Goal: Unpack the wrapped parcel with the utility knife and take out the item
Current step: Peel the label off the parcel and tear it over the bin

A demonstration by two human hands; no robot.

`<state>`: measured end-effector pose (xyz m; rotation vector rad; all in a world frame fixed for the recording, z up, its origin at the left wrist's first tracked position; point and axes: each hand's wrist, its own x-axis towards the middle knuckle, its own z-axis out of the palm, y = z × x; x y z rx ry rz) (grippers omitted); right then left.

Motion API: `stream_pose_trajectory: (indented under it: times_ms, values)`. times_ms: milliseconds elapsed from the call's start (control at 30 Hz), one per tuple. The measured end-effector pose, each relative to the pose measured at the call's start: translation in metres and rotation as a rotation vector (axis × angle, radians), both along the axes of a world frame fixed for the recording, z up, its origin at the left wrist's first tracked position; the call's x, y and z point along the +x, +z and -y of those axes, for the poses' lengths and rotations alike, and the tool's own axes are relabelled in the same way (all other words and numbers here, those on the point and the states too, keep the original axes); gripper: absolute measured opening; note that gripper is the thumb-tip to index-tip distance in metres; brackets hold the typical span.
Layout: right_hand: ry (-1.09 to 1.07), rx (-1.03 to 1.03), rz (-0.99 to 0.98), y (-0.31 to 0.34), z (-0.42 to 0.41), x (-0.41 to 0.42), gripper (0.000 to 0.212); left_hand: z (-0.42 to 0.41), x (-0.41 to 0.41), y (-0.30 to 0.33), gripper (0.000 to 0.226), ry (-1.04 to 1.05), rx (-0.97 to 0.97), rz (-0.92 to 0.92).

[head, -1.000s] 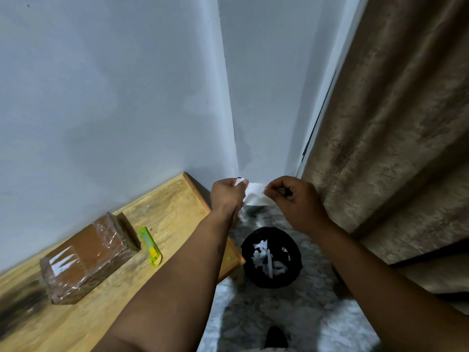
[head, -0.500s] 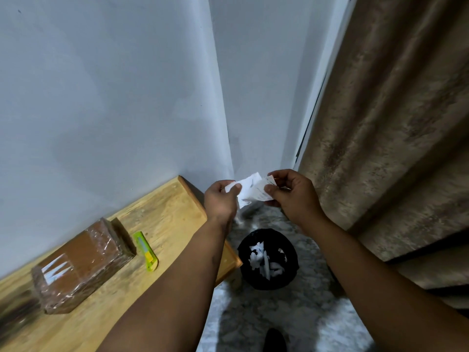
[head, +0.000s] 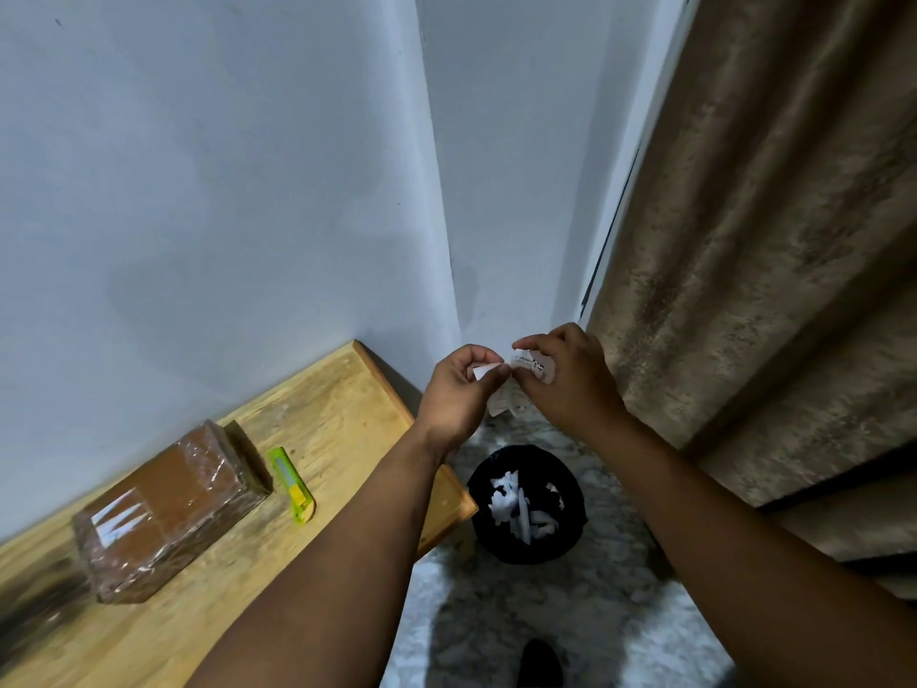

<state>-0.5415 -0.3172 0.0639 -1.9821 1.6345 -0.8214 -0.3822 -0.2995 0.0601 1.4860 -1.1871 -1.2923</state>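
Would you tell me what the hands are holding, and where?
Both hands, left hand and right hand, pinch a white paper slip at its upper edge.

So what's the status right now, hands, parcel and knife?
Left hand and right hand pinch white paper above bin. Parcel still wrapped on table. Knife beside it, untouched. Nothing blocking.

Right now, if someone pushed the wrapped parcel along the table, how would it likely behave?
The wrapped parcel looks boxy and lies flat on the table, so it would probably slide rather than tip or roll. Its glossy plastic wrap may feel slippery. Weight cannot be judged.
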Motion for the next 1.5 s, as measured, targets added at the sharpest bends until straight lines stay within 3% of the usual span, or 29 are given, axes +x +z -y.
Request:
stream_pose_trajectory:
  times_ms: [133, 200, 300, 400, 867, 1100, 1233, 1400, 1500]
  values:
    - [-0.005, 0.029, -0.078, -0.001, -0.001, -0.003, 0.018, -0.004, 0.001, 0.005, 0.027, -0.028, 0.063, -0.086]
    - [0.007, 0.116, -0.017, 0.000, -0.002, -0.004, 0.012, -0.004, 0.001, 0.006, 0.035, -0.043, 0.076, -0.065]
    - [0.008, 0.221, 0.122, 0.001, -0.004, -0.005, 0.011, -0.004, 0.002, 0.004, 0.015, -0.036, 0.026, 0.067]
    - [0.033, 0.255, 0.285, -0.001, -0.006, -0.005, 0.006, -0.003, 0.003, 0.004, 0.013, -0.009, 0.022, 0.141]
    - [0.021, 0.109, 0.331, -0.001, -0.007, -0.007, 0.006, -0.007, -0.008, 0.007, 0.027, -0.023, 0.022, 0.211]
    - [0.185, -0.206, 0.131, -0.004, -0.014, -0.006, 0.013, -0.006, -0.023, 0.004, 0.022, 0.089, 0.220, -0.020]
    - [0.151, -0.165, 0.263, 0.002, -0.029, -0.003, 0.003, 0.001, -0.017, -0.005, 0.024, 0.165, 0.246, 0.023]
    - [0.046, -0.028, 0.506, 0.008, -0.039, -0.005, 0.009, 0.002, -0.014, -0.017, 0.024, 0.229, 0.135, 0.108]
    - [-0.103, -0.017, 0.647, 0.017, -0.039, -0.012, 0.004, 0.001, -0.005, -0.027, 0.027, 0.346, 0.150, 0.188]
